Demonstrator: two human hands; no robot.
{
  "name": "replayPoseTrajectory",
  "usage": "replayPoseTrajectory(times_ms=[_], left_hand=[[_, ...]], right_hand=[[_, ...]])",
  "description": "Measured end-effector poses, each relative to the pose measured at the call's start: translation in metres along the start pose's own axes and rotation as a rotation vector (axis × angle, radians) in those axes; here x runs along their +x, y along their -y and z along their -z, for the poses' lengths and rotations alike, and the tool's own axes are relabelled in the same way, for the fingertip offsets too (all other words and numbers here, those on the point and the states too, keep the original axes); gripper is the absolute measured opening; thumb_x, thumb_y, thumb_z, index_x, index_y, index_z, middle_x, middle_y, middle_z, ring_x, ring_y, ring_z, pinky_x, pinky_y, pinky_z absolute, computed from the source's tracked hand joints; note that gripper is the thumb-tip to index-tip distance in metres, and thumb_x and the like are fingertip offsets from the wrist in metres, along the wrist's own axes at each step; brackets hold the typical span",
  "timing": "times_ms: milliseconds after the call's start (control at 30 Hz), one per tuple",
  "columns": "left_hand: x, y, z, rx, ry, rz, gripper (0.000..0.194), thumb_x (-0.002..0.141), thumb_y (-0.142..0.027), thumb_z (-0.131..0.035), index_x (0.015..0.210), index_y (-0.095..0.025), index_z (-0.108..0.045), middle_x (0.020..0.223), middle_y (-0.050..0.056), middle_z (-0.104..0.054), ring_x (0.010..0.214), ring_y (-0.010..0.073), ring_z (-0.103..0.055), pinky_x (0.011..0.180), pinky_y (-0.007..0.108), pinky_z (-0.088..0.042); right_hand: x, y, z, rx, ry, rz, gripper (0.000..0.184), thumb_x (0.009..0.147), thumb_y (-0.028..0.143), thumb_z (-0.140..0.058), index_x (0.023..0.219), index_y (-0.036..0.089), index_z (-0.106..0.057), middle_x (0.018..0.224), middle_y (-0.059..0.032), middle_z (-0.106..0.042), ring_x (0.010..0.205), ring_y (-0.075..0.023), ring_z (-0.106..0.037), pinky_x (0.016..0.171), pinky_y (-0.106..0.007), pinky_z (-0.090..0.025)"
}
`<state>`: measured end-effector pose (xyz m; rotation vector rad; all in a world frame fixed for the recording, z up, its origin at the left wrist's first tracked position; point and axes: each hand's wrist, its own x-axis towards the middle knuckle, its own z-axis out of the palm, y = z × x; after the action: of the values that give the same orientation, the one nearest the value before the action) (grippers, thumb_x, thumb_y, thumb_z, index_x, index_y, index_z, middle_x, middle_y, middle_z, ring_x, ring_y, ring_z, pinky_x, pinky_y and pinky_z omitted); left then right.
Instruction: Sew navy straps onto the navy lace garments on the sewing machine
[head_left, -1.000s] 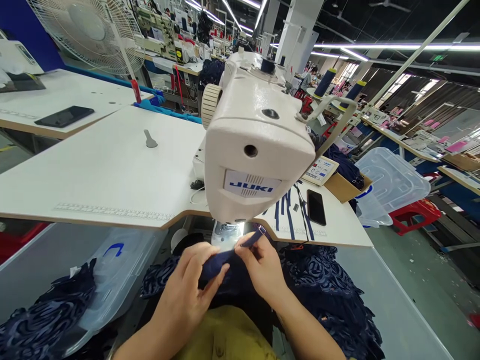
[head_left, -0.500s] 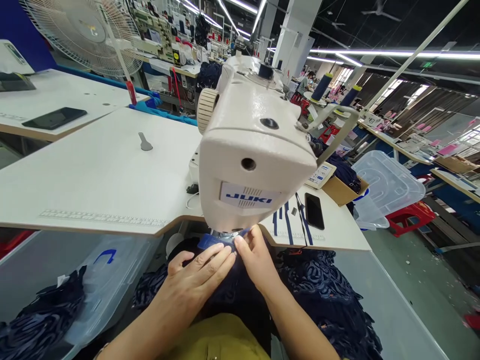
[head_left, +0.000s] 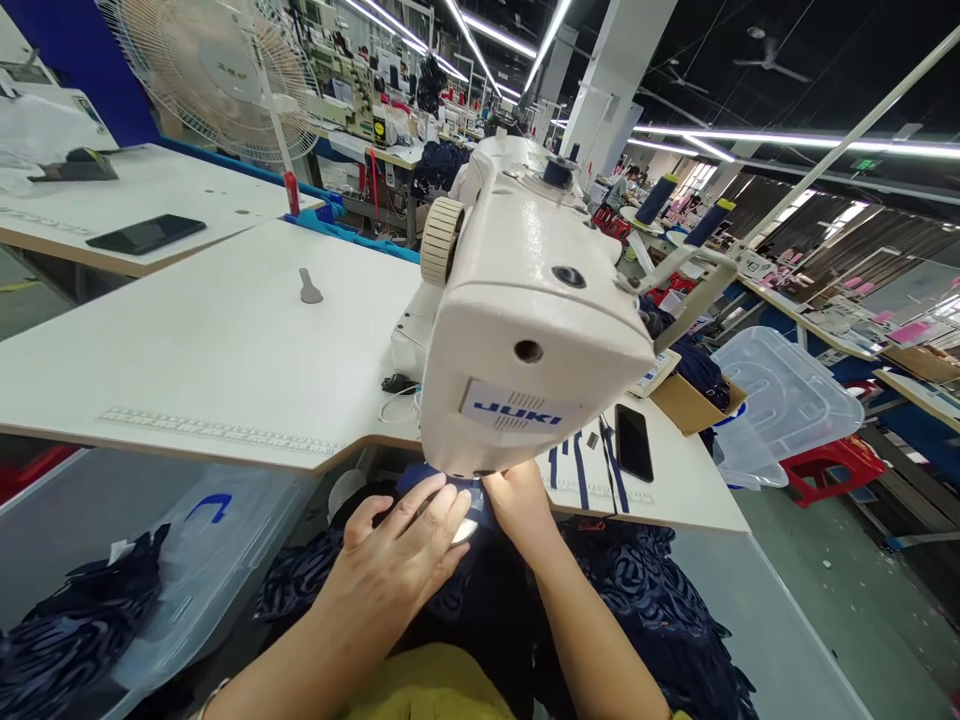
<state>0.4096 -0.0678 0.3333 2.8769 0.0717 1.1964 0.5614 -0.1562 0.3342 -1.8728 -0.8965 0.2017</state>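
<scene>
A navy fabric piece (head_left: 484,510) lies at the needle area of the white JUKI sewing machine (head_left: 536,330), mostly covered by hands and machine head. My left hand (head_left: 401,545) rests on it with outstretched fingers, palm down. A pale rounded metal surface (head_left: 465,531) shows beside its fingertips. On the other side, my right hand (head_left: 521,505) has curled fingers gripping the fabric's right part; its fingertips are partly hidden under the machine head. The needle and presser foot are out of sight.
Navy strips (head_left: 581,470) and a phone (head_left: 634,442) lie right of the machine. Bins with dark patterned fabric (head_left: 652,600) flank my lap. A small grey metal piece (head_left: 310,288) lies on the white table (head_left: 225,350). A fan (head_left: 217,75) stands behind.
My right hand has shifted slightly, its fingertips now further behind the machine head. The left fingers are spread a little more, and a pale metal surface shows beside them. The view has shifted slightly.
</scene>
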Motion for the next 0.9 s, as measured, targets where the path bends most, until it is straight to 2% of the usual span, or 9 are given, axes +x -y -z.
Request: replayPoseTrajectory(times_ms=[300, 667, 900], left_hand=[[0.006, -0.001, 0.002, 0.003, -0.01, 0.019, 0.025, 0.091, -0.026, -0.05, 0.114, -0.021, -0.06, 0.106, 0.0, -0.072, 0.098, 0.0183, -0.064, 0.086, 0.035, -0.03], [0.007, -0.001, 0.004, 0.034, -0.003, 0.007, 0.025, 0.091, -0.025, -0.05, 0.111, -0.023, -0.063, 0.107, -0.002, -0.072, 0.097, 0.0175, -0.065, 0.082, 0.036, -0.032], [-0.002, -0.008, -0.007, -0.046, -0.087, 0.157, 0.026, 0.093, -0.029, -0.048, 0.114, -0.023, -0.062, 0.109, 0.0, -0.072, 0.102, 0.0191, -0.063, 0.088, 0.037, -0.03]], right_hand=[[0.008, 0.005, 0.0, 0.0, -0.002, 0.043, 0.017, 0.08, 0.016, -0.05, 0.079, 0.02, -0.066, 0.072, -0.0024, -0.064, 0.07, -0.0186, -0.058, 0.07, -0.03, -0.046], [0.009, 0.0, -0.002, 0.029, 0.002, 0.055, 0.015, 0.081, 0.021, -0.053, 0.078, 0.021, -0.067, 0.067, -0.0011, -0.064, 0.07, -0.0183, -0.059, 0.071, -0.029, -0.048], [0.008, 0.002, -0.002, 0.067, 0.023, 0.049, 0.016, 0.077, 0.021, -0.052, 0.076, 0.019, -0.067, 0.079, -0.0064, -0.069, 0.077, -0.0221, -0.061, 0.077, -0.033, -0.048]])
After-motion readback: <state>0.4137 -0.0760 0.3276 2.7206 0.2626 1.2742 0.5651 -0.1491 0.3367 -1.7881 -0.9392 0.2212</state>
